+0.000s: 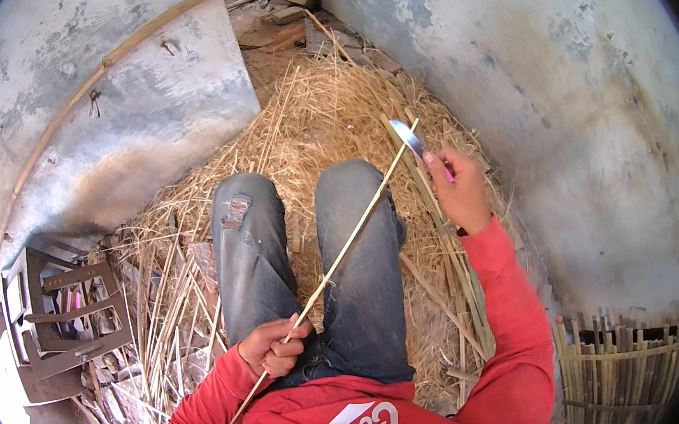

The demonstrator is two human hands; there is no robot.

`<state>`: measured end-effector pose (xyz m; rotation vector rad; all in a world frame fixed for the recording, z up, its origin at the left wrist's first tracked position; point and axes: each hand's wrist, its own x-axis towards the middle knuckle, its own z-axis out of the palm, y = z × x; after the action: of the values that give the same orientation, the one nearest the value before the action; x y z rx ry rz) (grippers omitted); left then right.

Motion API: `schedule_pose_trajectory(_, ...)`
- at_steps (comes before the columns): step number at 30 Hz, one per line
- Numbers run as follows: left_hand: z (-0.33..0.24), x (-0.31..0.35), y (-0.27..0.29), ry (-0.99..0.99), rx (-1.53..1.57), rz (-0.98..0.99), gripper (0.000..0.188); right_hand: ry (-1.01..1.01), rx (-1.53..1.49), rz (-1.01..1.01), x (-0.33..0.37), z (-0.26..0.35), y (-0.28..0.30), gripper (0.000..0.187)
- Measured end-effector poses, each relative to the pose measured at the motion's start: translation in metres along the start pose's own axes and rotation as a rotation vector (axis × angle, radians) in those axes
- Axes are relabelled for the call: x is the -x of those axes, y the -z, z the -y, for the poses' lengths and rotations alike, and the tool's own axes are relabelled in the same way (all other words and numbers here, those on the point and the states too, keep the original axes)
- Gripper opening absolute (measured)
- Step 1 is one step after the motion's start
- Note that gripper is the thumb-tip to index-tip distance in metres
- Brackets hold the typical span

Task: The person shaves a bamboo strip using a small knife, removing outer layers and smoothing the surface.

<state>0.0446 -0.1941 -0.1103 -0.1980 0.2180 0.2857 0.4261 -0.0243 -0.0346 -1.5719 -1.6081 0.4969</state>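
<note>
A long, thin bamboo strip [353,237] slants across my lap, from beside my right knee down to my waist. Near its lower part my left hand [274,346] is closed around it, fingers wrapped. Out beyond the right knee, my right hand [459,188] grips a knife [410,139] by its pink handle, of which only a bit shows. The knife's shiny curved blade lies against the strip close to its far tip. Whether the edge cuts into the strip is too small to tell.
Pale shavings [326,103] cover the floor ahead. Longer bamboo strips [455,257] lie right of my legs. A slatted bamboo basket [624,378] stands at the right wall, a broken wooden frame [68,312] at the left. A long curved pole [107,63] leans along the left wall.
</note>
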Motion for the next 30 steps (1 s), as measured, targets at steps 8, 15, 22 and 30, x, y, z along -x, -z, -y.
schedule_pose_trajectory(8, 0.000, 0.000, 0.002, -0.033, -0.059, -0.022, 0.032, 0.376, 0.118, 0.189, 0.056, 0.017, -0.046, 0.032)
schedule_pose_trajectory(15, -0.002, -0.004, -0.011, -0.041, -0.137, -0.070, 0.032, 0.230, 0.290, 0.092, 0.018, 0.010, -0.019, 0.034)
schedule_pose_trajectory(22, -0.012, -0.013, -0.015, -0.079, -0.150, -0.077, 0.031, 0.272, 0.304, 0.326, 0.081, 0.056, -0.032, 0.031)
schedule_pose_trajectory(30, -0.018, -0.016, -0.018, -0.102, -0.191, -0.082, 0.030, 0.113, -0.012, 0.412, 0.103, 0.062, -0.033, 0.037)
